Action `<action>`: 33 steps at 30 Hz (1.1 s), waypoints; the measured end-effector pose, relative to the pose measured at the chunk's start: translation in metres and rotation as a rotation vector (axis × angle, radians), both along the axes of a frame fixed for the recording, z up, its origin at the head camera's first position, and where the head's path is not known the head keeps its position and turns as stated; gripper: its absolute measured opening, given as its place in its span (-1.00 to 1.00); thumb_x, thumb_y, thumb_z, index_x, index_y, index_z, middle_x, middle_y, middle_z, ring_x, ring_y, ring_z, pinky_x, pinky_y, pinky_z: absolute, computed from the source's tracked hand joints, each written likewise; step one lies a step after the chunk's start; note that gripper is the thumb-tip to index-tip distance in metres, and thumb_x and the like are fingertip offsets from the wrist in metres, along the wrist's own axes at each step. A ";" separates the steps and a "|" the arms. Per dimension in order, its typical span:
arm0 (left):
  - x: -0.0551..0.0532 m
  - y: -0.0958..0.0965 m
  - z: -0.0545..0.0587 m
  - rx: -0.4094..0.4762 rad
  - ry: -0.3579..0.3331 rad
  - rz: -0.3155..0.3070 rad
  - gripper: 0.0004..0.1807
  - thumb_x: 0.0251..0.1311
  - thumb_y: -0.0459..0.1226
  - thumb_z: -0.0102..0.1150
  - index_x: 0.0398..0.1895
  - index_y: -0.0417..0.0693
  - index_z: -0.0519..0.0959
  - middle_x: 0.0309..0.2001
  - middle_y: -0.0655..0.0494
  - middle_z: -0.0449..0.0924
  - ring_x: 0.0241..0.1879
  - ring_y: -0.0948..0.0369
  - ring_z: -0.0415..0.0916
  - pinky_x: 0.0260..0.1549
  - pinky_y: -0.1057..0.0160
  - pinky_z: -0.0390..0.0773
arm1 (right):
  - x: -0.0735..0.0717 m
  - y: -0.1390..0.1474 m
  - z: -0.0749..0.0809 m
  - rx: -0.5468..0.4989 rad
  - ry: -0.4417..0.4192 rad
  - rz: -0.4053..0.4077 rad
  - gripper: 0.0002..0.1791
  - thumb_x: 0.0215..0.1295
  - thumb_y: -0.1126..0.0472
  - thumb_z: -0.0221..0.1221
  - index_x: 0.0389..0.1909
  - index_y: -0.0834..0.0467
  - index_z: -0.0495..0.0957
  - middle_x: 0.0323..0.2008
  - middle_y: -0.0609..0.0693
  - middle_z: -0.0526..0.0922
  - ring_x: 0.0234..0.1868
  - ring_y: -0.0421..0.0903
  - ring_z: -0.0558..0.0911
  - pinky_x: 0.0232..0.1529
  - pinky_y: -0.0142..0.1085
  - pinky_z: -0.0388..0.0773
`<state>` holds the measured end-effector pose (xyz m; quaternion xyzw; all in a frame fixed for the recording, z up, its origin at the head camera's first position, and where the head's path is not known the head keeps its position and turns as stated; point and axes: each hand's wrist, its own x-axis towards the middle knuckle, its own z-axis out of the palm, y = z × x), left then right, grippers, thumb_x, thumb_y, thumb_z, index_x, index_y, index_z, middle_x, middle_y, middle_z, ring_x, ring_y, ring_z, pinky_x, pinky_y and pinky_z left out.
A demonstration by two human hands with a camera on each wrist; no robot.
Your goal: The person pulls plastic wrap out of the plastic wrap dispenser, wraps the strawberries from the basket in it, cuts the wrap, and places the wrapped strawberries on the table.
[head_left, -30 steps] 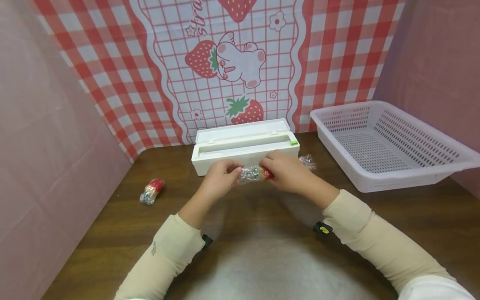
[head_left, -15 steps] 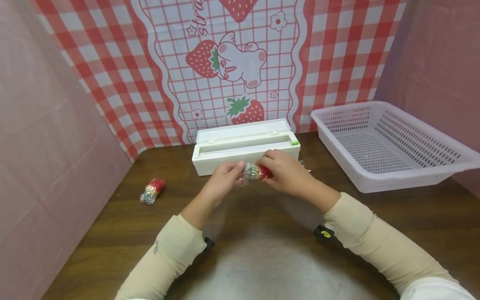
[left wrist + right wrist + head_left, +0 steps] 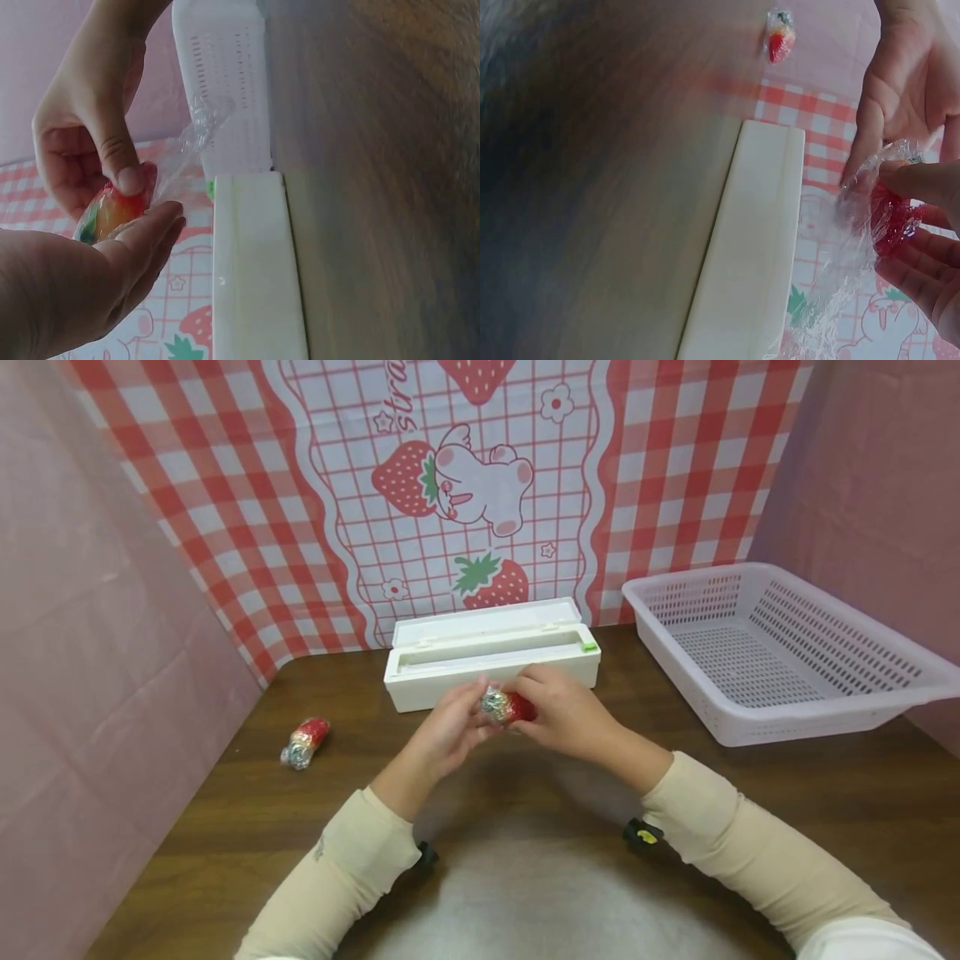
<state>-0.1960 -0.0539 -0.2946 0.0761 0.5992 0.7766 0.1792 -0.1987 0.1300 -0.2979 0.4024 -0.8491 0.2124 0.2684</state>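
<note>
A red strawberry [image 3: 517, 706] with a yellowish top and green leaves, wrapped in clear cling film, is held up in front of the white box. My right hand [image 3: 566, 714] grips it by the red end, thumb on one side and fingers on the other. My left hand [image 3: 448, 733] lies against its leafy end, fingers fairly straight, as the left wrist view shows. A loose tail of cling film [image 3: 840, 292] trails off the red end. Another film-wrapped strawberry [image 3: 305, 743] lies on the table at the left.
A long white cling film dispenser [image 3: 491, 681], lid raised and a green slider on its rim, stands at the table's back. Right of it sits a white perforated basket [image 3: 757, 718]. A strawberry-print cloth [image 3: 480, 485] hangs behind, with pink cloth at both sides.
My left fingers have let go of the film at the leafy end, which is now folded in close, and straightened against the strawberry. The right hand has shifted slightly left with it.
</note>
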 end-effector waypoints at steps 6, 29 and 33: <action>0.000 0.004 -0.005 0.042 0.050 0.024 -0.78 0.44 -0.32 -0.03 -0.02 -0.34 0.42 -0.16 0.02 0.57 -0.20 0.22 0.57 -0.17 0.29 0.61 | 0.002 -0.007 -0.004 0.003 0.027 0.000 -0.52 -0.16 0.28 0.55 -0.18 0.30 0.59 -0.26 0.09 0.60 -0.27 -0.04 0.54 -0.22 -0.24 0.60; 0.000 0.002 -0.011 -0.045 0.091 0.291 -0.75 0.15 -0.40 0.34 -0.15 -0.39 0.58 -0.20 -0.09 0.64 -0.24 0.17 0.64 -0.08 0.15 0.62 | -0.006 0.015 0.010 -0.250 -0.014 0.013 -0.60 -0.01 0.30 0.48 -0.13 0.31 0.60 -0.23 0.13 0.61 -0.23 -0.01 0.58 -0.23 -0.15 0.60; -0.003 0.002 -0.012 -0.032 0.098 0.385 -0.79 0.12 -0.45 0.34 -0.21 -0.40 0.57 -0.29 -0.04 0.63 -0.29 0.20 0.63 -0.12 0.14 0.64 | -0.006 0.021 0.009 -0.362 -0.131 -0.101 -0.84 0.14 0.39 0.34 -0.26 0.30 0.61 -0.37 0.09 0.63 -0.38 -0.07 0.58 -0.36 -0.19 0.60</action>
